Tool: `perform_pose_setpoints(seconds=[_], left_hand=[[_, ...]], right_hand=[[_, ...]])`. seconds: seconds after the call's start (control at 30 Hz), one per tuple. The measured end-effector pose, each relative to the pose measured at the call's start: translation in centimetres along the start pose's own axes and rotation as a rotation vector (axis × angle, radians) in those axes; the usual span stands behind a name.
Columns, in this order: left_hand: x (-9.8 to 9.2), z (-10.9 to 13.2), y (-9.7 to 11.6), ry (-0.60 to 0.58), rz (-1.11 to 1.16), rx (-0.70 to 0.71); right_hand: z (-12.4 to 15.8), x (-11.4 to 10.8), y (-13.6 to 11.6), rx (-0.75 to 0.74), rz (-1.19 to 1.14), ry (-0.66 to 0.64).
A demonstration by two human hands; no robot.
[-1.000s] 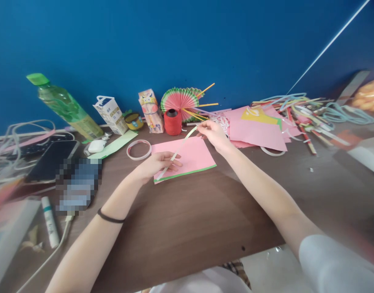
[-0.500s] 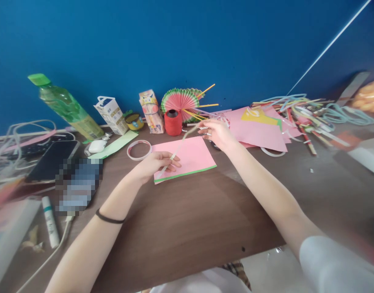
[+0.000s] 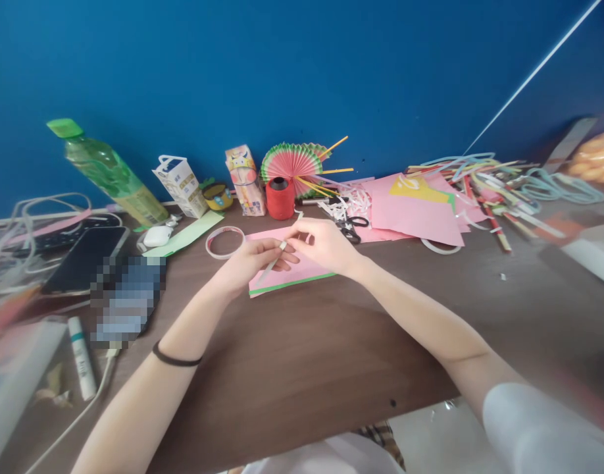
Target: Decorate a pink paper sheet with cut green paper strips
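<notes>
A thin pale strip [image 3: 268, 268] runs out from between the fingers of my left hand [image 3: 257, 258], which pinches it above the pink paper. Fingertips of my right hand [image 3: 322, 240] meet the left ones and are closed on the strip's upper end, though the exact grip is partly hidden. Under both hands lies the pink paper [image 3: 302, 266] with a green border [image 3: 292, 283] along its near edge. To the left of it is a roll of tape [image 3: 225, 243]. Black-handled scissors [image 3: 351, 232] lie just beyond my right hand.
Behind the paper stand a red spool [image 3: 279, 199], a small carton [image 3: 245, 181] and a pleated paper fan [image 3: 292, 164]. More pink sheets [image 3: 420, 214] and a heap of strips lie right. Left are a green bottle [image 3: 112, 174], phones [image 3: 87, 260] and a marker [image 3: 81, 359].
My right hand has come down and left to my left hand, and the stretched strip is no longer drawn out between them. The scissors and white paper scraps are uncovered.
</notes>
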State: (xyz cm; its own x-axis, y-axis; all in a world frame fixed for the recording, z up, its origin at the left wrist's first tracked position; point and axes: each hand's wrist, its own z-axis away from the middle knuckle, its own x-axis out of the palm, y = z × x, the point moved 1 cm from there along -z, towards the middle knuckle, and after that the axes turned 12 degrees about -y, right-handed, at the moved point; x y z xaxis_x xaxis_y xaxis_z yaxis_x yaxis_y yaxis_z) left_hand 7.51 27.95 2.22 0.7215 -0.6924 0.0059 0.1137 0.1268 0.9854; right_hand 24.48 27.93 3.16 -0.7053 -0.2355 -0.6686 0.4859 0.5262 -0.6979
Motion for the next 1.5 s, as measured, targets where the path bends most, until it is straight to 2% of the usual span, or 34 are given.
perform_pose_setpoints(seconds=[0.13,0.3,0.53,0.73,0.93,1.13,1.33,1.5], left_hand=[[0.2,0.0,0.2,0.034,-0.072,0.046],[1.0,0.3,0.9,0.145,-0.21,0.07],[2.4,0.6,2.0,0.237,-0.358,0.046],[2.6,0.8,2.1,0.225,-0.443,0.023],[2.4,0.8,1.9,0.223,-0.457,0.012],[2.5,0.9,2.3,0.24,-0.426,-0.005],[2.4,0.8,2.0,0.231,-0.344,-0.008],[2.0,0.5,1.5,0.195,-0.187,0.001]], right_hand=[[0.2,0.4,-0.3,0.021,0.07,0.011],[0.4,0.3,-0.8,-0.013,0.168,0.023],[0.6,0.8,-0.7,0.008,0.352,0.05],[0.5,1.3,-0.3,-0.019,0.436,0.069],[0.5,1.2,-0.5,-0.062,0.526,0.015],[0.3,0.7,-0.7,-0.047,0.511,-0.032],[0.4,0.0,-1.0,0.0,0.362,-0.052],[0.3,-1.0,-0.4,0.018,0.22,0.019]])
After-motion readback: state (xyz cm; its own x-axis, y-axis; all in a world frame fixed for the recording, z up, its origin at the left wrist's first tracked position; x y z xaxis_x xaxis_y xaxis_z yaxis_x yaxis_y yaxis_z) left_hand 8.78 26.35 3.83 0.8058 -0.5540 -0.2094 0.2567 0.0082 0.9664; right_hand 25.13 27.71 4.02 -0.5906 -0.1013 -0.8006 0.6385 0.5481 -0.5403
